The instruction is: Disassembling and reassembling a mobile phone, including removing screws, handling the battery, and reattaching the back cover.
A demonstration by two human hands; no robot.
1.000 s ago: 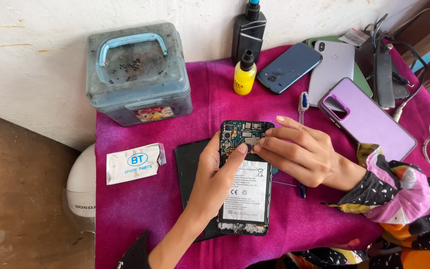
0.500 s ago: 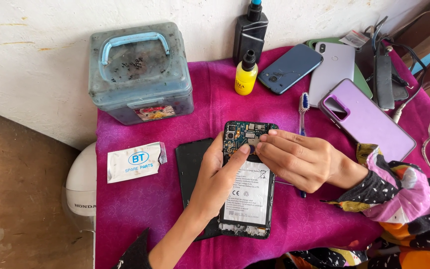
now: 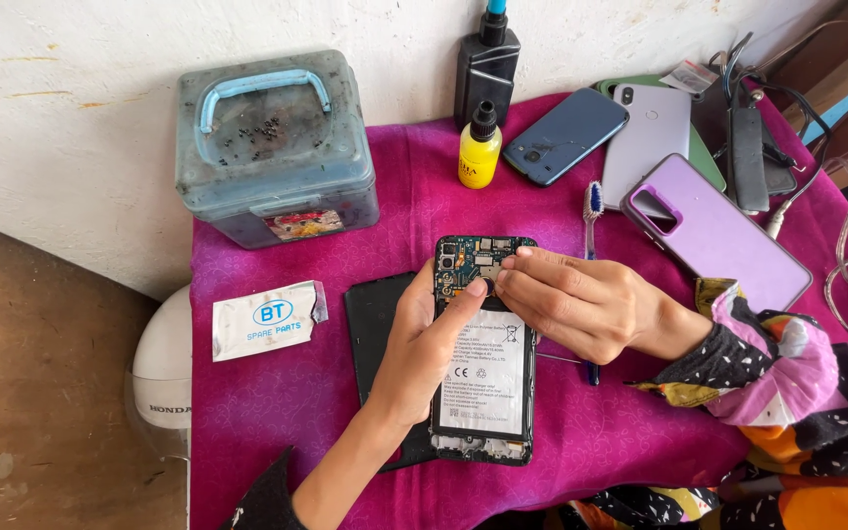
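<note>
Two bare hands found at work over an opened phone (image 3: 484, 378) lying back-up near the middle of a magenta cloth (image 3: 277, 412), with circuit board and battery exposed. At far left, off the table edge, noted a white rounded object (image 3: 161, 373), partly hidden. On the cloth toward the left: a grey-blue lidded box (image 3: 275, 147) with a light blue handle, at the back against the wall; in front of it, a torn white sachet (image 3: 267, 319). Beside the phone's left edge, a black back cover (image 3: 375, 324), partly under the left hand (image 3: 424, 353). Left hand wrapped around the phone's left side, thumb pressed on the board near the top. Right hand (image 3: 581, 304) resting across the phone's right edge, fingertips pinched together at the board; whether anything gripped between them, impossible to tell. Behind the phone: a yellow dropper bottle (image 3: 479, 157) and a black bottle (image 3: 486, 69). Further right: a toothbrush (image 3: 592, 211), a dark blue phone (image 3: 565, 135), a white phone (image 3: 648, 137), a lilac phone case (image 3: 714, 236), and cables (image 3: 836, 255) at the far edge.
</note>
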